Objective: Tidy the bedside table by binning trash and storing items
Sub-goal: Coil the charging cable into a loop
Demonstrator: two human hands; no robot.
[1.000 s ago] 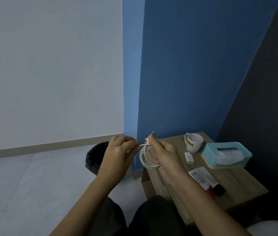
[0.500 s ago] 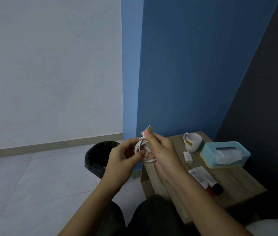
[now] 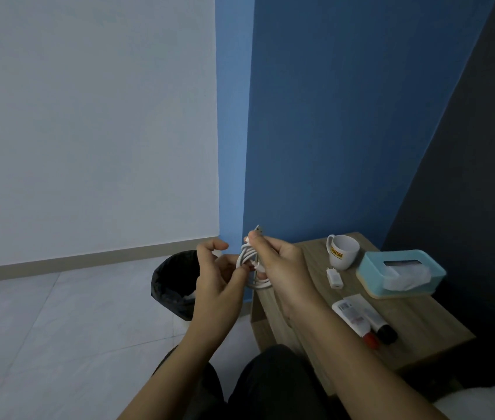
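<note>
Cable-coiling step: right hand (image 3: 282, 268) fingers clamped on the looped white USB cable (image 3: 250, 262) held above the bin (image 3: 173, 283) beside the bedside table (image 3: 407, 322), left hand (image 3: 222, 277) pinching a strand, probably tucking the end next, then storing it.

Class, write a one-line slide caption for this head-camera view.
Both hands coil a white charging cable beside a wooden bedside table.
</note>
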